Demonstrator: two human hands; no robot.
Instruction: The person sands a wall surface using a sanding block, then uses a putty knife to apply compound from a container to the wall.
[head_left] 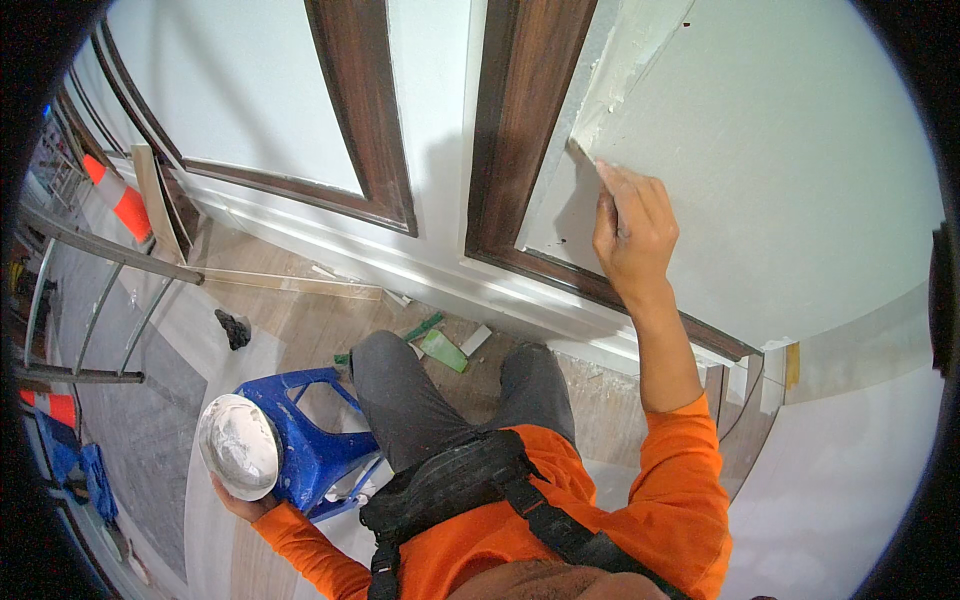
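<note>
My right hand (635,225) grips a thin putty knife (587,152), its blade against the white panel (760,170) beside the dark wooden moulding (527,110). A streak of pale filler (615,90) runs along the panel's left edge above the blade. Low on the left, my left hand (243,500) is closed on the underside of a round bowl (238,445) smeared with white paste, held by a blue plastic stool (325,450). Whether the bowl touches the stool I cannot tell.
Skirting (330,239) runs along the panelled wall. Offcuts, including a green piece (443,350), and a dark lump (233,330) lie on the floor (290,350) around my knees. At left are a curved metal railing (120,255), orange cones (120,195) and leaning boards (160,200).
</note>
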